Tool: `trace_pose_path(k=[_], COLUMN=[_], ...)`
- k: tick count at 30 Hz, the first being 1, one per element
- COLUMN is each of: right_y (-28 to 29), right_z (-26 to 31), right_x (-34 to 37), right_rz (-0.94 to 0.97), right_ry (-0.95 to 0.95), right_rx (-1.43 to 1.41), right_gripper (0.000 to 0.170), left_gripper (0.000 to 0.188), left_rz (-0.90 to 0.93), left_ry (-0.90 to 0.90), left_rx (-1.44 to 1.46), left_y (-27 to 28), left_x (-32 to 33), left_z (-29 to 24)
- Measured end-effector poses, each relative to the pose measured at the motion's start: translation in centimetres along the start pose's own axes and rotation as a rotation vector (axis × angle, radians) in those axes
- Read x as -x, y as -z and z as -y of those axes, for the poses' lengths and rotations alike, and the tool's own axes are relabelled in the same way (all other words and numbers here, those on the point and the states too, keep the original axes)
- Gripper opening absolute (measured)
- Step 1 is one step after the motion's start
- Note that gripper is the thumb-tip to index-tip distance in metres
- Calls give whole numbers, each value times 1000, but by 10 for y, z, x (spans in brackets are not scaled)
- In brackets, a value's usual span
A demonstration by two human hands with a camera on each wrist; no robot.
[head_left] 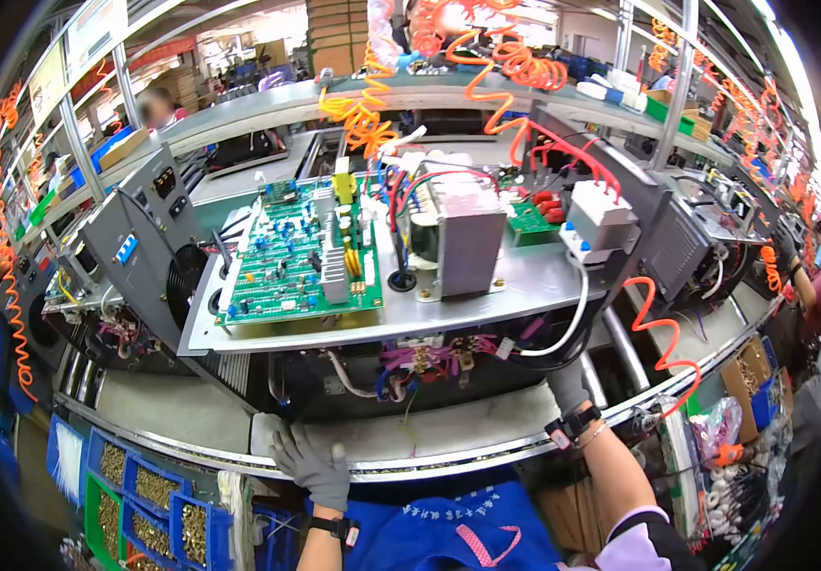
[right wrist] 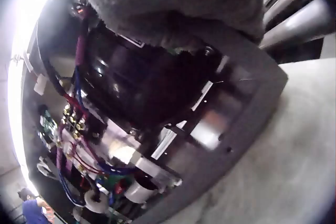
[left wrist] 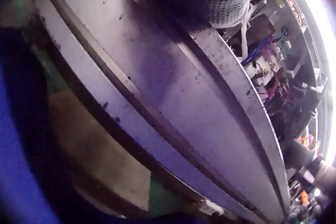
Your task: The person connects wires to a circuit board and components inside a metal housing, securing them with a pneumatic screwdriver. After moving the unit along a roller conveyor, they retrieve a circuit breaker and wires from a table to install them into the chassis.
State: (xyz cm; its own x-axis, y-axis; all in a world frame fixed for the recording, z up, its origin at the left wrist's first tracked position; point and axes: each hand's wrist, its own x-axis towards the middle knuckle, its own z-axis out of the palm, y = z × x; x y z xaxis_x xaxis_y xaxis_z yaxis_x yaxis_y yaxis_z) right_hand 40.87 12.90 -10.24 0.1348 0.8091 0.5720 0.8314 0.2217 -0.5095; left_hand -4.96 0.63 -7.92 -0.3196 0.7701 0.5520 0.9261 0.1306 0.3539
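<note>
Two gloved hands [head_left: 313, 464] [head_left: 569, 386], one large circuit board [head_left: 286, 255]

Room above front metal plate [head_left: 444, 430], chassis [head_left: 548, 281] blocking behind, orange hose [head_left: 665, 323] looping right

This is looking like a factory assembly line: orange coiled hoses [head_left: 529, 71] are hanging beyond the left grip [head_left: 310, 466], and blue bins [head_left: 219, 538] of small metal parts are sitting to its left. Past the right grip [head_left: 567, 388], metal rollers [head_left: 627, 350] are lying near an open machine [head_left: 705, 219], with a person [head_left: 817, 285] beside it.
</note>
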Motion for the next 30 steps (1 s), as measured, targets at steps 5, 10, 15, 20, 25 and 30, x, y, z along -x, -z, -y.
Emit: trace_pose_path(k=[5, 10, 15, 20, 25, 30], right_y=[2, 10, 18, 4, 32, 3], right_z=[-14, 1, -2, -7, 101, -41], right_x=[6, -6, -2, 10, -15, 17], right_rz=[171, 165, 183, -71, -79, -108], right_ry=[-227, -135, -281, -268, -469, -234], right_rx=[-252, -417, -603, -639, -610, -480], right_gripper=[37, 56, 54, 31, 27, 44], left_gripper=[82, 80, 79, 77, 74, 63], left_rz=[89, 46, 71, 45, 20, -119], left_ry=[20, 15, 41, 13, 25, -12], left_rx=[-3, 30, 50, 102, 109, 103], left_y=[2, 1, 1, 2, 3, 6], left_x=[4, -1, -5, -8, -11, -13], left_z=[3, 4, 12, 19, 31, 24])
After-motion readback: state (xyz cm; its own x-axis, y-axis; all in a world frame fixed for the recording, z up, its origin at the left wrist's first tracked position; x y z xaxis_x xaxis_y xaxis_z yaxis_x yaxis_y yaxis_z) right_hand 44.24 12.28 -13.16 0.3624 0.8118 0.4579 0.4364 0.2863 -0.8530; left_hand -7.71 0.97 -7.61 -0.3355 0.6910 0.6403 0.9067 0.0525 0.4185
